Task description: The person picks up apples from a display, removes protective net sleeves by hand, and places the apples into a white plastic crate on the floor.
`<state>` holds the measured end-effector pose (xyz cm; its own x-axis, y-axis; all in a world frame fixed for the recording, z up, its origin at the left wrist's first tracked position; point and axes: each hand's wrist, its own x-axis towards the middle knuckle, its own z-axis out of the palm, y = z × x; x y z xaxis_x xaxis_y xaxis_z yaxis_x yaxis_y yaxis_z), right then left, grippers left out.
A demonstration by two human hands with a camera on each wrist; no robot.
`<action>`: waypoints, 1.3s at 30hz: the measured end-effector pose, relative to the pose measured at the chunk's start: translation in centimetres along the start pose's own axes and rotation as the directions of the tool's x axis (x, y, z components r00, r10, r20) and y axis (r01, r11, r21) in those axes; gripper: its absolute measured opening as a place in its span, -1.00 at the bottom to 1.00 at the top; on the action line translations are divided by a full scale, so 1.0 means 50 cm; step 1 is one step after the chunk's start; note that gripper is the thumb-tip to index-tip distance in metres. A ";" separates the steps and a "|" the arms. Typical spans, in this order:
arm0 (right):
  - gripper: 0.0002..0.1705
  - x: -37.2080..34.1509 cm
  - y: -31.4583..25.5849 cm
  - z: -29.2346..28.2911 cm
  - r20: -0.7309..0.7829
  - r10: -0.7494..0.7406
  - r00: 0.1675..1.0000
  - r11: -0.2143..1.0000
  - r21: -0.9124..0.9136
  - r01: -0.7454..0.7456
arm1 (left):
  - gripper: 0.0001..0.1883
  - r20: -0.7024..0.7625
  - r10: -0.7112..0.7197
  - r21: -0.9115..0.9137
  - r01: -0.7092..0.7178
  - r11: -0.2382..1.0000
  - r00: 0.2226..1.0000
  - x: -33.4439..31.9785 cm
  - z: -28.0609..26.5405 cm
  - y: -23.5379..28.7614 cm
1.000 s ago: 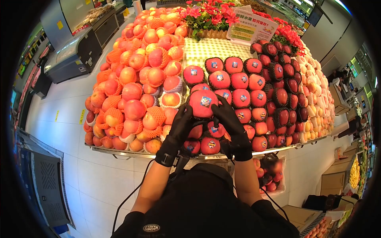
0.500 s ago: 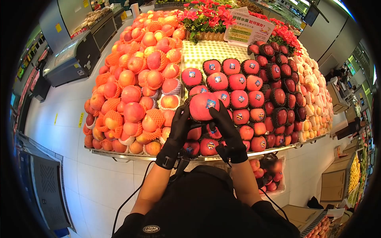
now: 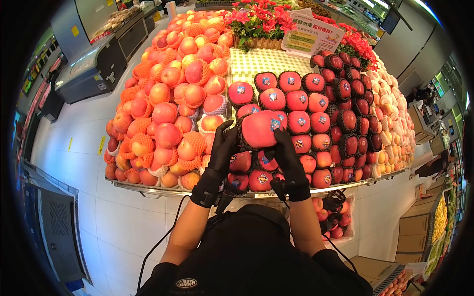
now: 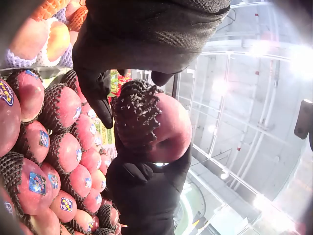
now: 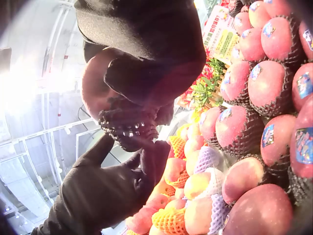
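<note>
A large red apple [image 3: 257, 130] with a blue sticker is held above the rows by the black-gloved right hand [image 3: 288, 159], thumb against its right side. Around its underside sits a black foam net [image 4: 137, 117], which leaves the red side [image 4: 173, 128] bare in the left wrist view. The left hand [image 3: 222, 152], also gloved, is just left of the apple with its fingers spread and loosely bent. In the right wrist view the left hand's fingertips come close to the net [image 5: 129, 129]; whether they touch it I cannot tell.
Netted red apples [image 3: 299, 122] lie in rows beneath the hands. Orange-netted fruit [image 3: 164, 112] is heaped at left, dark apples [image 3: 350, 119] at right. Behind are checked cloth [image 3: 266, 61], a sign [image 3: 312, 34] and red flowers [image 3: 261, 19]. A metal edge [image 3: 148, 190] borders the display.
The left hand has come away from the apple's side to the left. The apple has shifted slightly right in the right hand and turned, its sticker now nearer the right thumb.
</note>
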<state>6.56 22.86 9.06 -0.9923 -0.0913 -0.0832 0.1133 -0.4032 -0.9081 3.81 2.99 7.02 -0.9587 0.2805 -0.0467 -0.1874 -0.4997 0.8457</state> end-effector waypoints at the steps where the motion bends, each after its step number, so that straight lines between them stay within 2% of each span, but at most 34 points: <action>1: -0.24 0.001 0.001 0.002 -0.019 -0.026 0.999 1.000 -0.013 0.026 | -0.53 0.009 0.006 -0.020 -0.006 1.000 1.000 -0.001 0.001 0.004; 7: -0.20 0.003 -0.007 0.008 -0.084 -0.072 0.994 0.996 -0.062 0.067 | -0.52 -0.056 0.061 -0.051 -0.064 0.997 0.997 -0.002 0.004 0.004; 10: -0.17 0.004 -0.017 0.020 -0.129 -0.138 0.982 0.964 -0.244 0.104 | -0.52 -0.008 0.125 0.012 -0.125 0.992 0.992 0.002 -0.003 -0.003; 14: -0.16 0.020 -0.004 0.025 -0.087 -0.289 0.953 0.891 -0.388 0.235 | -0.51 0.000 0.160 0.039 -0.160 0.986 0.987 0.004 0.008 -0.009; 16: -0.17 0.019 -0.005 0.047 -0.101 -0.271 0.957 0.896 -0.391 0.212 | -0.48 -0.004 0.216 0.112 -0.215 0.970 0.976 0.007 0.014 -0.017; 18: -0.15 0.023 -0.004 0.057 -0.095 -0.236 0.967 0.904 -0.387 0.182 | -0.46 -0.016 0.205 0.085 -0.203 0.976 0.979 0.009 0.012 -0.019; 20: -0.21 0.025 -0.005 0.056 -0.034 -0.182 0.983 0.945 -0.282 0.166 | -0.44 -0.032 0.171 0.047 -0.170 0.984 0.985 0.009 0.010 -0.014; 23: -0.30 0.026 -0.014 0.043 -0.061 -0.122 0.991 0.974 -0.200 0.108 | -0.45 -0.044 0.098 -0.020 -0.099 0.995 0.994 0.003 0.010 0.004; 28: -0.52 0.035 -0.002 0.023 -0.121 -0.114 0.986 0.966 -0.244 0.082 | -0.48 0.019 0.006 -0.098 -0.004 0.995 1.000 -0.001 0.009 0.012; 32: -0.62 0.043 0.003 0.006 -0.125 -0.125 0.984 0.940 -0.333 0.077 | -0.50 0.022 -0.013 -0.107 0.015 0.994 1.000 -0.002 0.008 0.012; 35: -0.55 0.043 0.019 0.015 -0.133 -0.162 0.978 0.983 -0.110 0.148 | -0.50 0.039 -0.002 -0.137 0.008 0.991 0.999 0.002 0.003 0.005; 37: -0.48 0.001 -0.043 0.084 -0.081 -0.140 0.987 0.990 0.006 0.141 | -0.50 0.066 0.027 -0.151 -0.017 0.988 0.997 0.002 0.004 0.003; 39: -0.40 -0.012 -0.050 0.096 0.007 -0.070 0.998 0.990 0.119 0.069 | -0.49 0.059 0.039 -0.127 -0.031 0.991 0.998 0.006 0.000 -0.002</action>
<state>7.12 19.58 13.34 -0.9975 -0.0690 -0.0163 0.0496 -0.5140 -0.8563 3.52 3.13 6.93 -0.9510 0.3088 0.0175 -0.1834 -0.6085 0.7721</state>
